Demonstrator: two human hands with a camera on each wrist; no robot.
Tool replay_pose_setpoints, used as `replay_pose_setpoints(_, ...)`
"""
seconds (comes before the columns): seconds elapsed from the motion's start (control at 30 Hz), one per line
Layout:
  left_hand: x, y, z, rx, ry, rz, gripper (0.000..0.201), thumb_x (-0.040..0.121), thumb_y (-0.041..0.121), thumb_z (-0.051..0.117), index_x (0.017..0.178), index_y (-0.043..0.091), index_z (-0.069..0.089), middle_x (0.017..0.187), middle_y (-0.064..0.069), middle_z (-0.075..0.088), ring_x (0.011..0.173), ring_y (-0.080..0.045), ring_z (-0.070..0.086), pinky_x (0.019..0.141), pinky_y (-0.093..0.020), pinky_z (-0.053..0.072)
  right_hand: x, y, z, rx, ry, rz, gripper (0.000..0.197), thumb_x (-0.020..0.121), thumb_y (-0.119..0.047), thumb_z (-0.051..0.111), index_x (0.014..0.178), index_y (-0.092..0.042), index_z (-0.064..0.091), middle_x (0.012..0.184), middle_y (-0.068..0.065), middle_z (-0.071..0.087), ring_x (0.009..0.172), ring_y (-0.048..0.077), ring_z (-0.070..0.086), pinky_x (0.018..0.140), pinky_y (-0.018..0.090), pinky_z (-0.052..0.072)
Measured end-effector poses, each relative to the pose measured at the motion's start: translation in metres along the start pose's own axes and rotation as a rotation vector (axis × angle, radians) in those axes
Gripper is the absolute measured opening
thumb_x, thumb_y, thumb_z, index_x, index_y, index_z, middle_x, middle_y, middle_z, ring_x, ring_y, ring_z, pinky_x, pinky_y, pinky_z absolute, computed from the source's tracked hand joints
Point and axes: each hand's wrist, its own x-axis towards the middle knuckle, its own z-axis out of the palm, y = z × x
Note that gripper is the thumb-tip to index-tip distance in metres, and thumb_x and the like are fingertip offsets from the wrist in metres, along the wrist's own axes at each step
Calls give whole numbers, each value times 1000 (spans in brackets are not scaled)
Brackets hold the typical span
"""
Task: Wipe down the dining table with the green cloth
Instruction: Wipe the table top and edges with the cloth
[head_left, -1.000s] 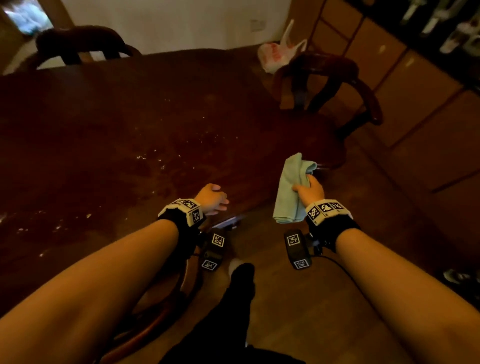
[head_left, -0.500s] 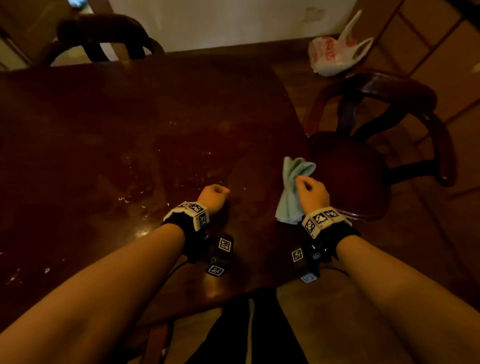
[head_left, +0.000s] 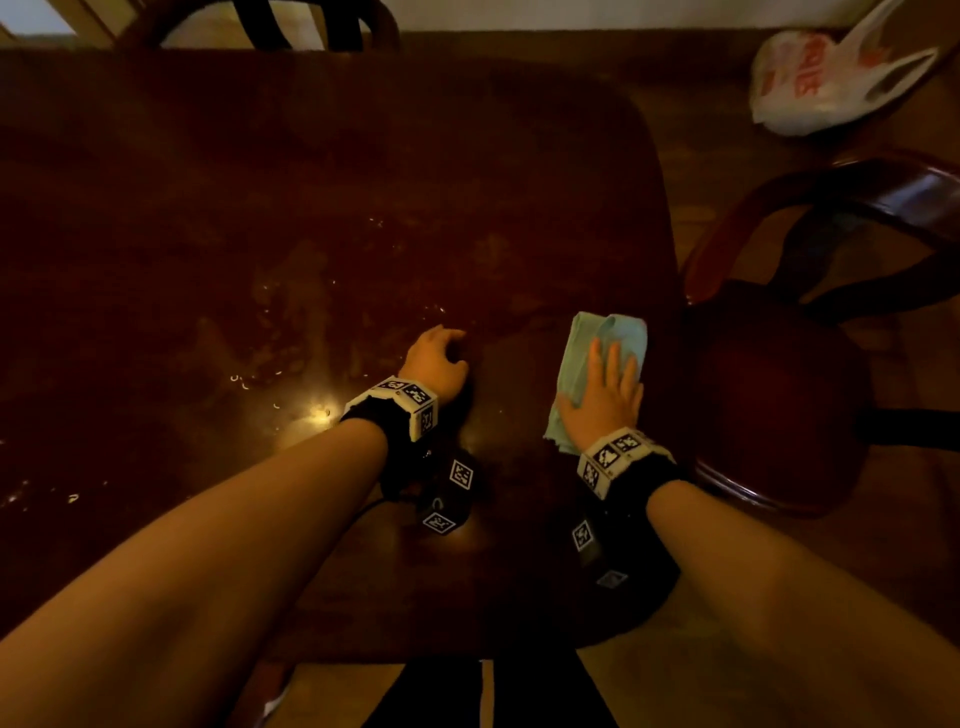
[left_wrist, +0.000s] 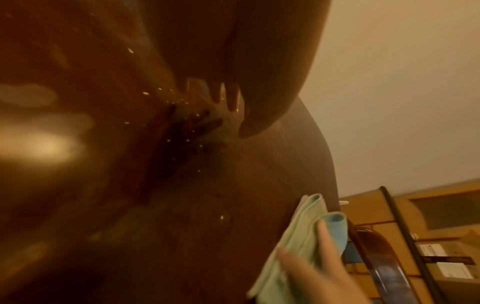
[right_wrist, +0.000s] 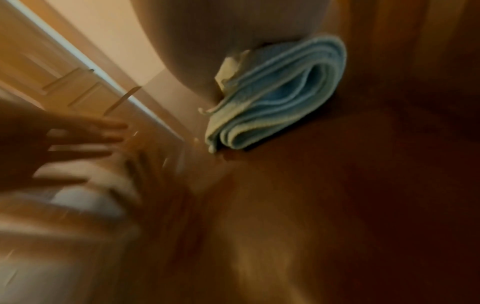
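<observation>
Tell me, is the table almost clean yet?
Not yet. Done: the green cloth is down flat on the dining table, near its right edge. In hand: the right hand presses it with straight fingers, while the left hand rests curled beside it. Left: the shiny droplets and smears across the table's middle.

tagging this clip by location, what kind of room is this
Most likely a home dining room: a dark wooden dining table, curved-back wooden chairs drawn up to it, and wooden cabinets along the wall.
</observation>
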Motion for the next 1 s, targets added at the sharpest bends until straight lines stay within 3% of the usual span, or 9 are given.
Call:
replay_pose_setpoints(0.13,28,12,-4,174,-8,7,57,91,25,54,143,31,31,159,-1,8,147,-24,4,118,-54,9,57,-3,-24,-16,13,-10,78,88,-31,49,147,-28,-3,159,2,-11,145,27,-14,119,49,-2)
replay_pose_setpoints(0.43,124,68,-25,254,51,34,69,86,43,58,145,37,23,160,0,-6,147,-23,-8,117,-54,-4,192,-39,-81,28,44,-67,74,87,-26,45,147,-29,3,159,0,-9,146,25,-14,119,48,-5)
replay_pose_setpoints(0.7,212,89,-61,171,126,4,76,84,45,60,147,34,18,160,-1,-8,147,-23,-11,117,-49,-4,295,-81,-127,60,76,-41,67,90,-24,41,148,-28,8,159,0,-5,146,26,-11,119,48,-4)
replay_pose_setpoints(0.87,223,74,-60,195,134,52,81,83,50,59,148,35,13,159,1,-11,146,-21,-14,117,-48,-5,346,-115,-144,65,122,-18,62,91,-23,38,147,-28,13,159,0,-1,146,26,-8,119,48,-3)
replay_pose_setpoints(1.0,226,71,-55,160,153,68,82,83,48,61,148,35,13,159,3,-10,146,-19,-14,117,-47,-6,370,-153,-145,57,95,-91,61,90,-21,39,146,-30,17,159,-1,3,147,27,-5,119,50,-1)
